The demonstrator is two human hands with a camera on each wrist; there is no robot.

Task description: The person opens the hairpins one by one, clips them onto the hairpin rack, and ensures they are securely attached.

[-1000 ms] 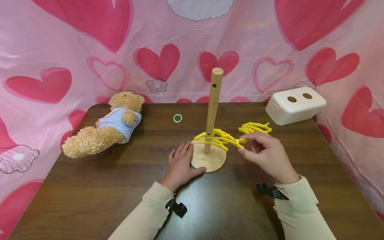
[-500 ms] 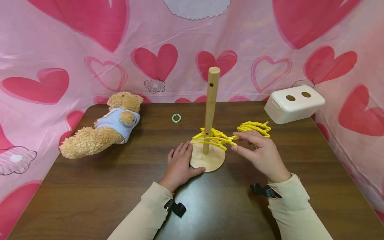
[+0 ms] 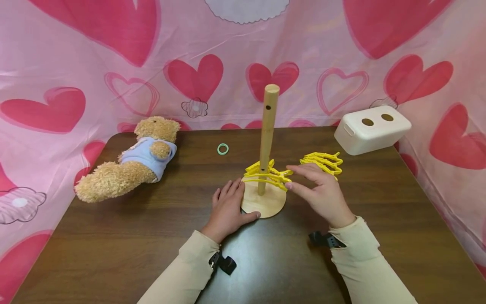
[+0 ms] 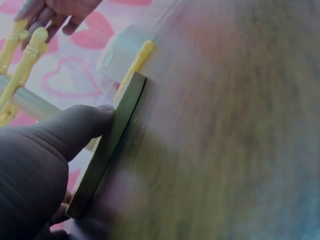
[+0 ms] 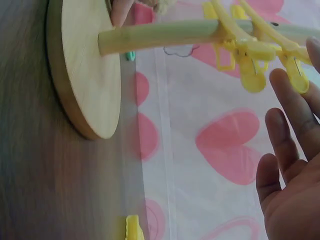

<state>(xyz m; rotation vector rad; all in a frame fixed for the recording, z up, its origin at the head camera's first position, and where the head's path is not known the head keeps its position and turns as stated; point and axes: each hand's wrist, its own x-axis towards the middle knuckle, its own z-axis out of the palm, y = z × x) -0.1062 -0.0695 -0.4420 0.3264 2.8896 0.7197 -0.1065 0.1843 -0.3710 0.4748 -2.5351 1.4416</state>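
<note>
A wooden stand has a round base [image 3: 267,207] and an upright post [image 3: 267,126]. My left hand [image 3: 226,209] holds the base at its near left edge; in the left wrist view the thumb [image 4: 85,125] presses on its rim. Two yellow alligator hair clips sit across the lower post, one clip [image 5: 252,70] nearer the base and the other clip [image 5: 296,70] just above it. My right hand [image 3: 322,192] pinches the handles of the upper clip between thumb and fingers, right of the post. That clip's long arms lie on either side of the post.
More yellow clips [image 3: 322,161] lie in a pile behind my right hand. A white box with two round holes [image 3: 373,131] stands at the back right. A green ring [image 3: 222,149] lies at the back, and a teddy bear in a blue top [image 3: 146,154] lies at the left.
My right hand has moved left with its clip, bringing the clip's arms around the post, level with the other clip. The left hand has stayed on the base.
</note>
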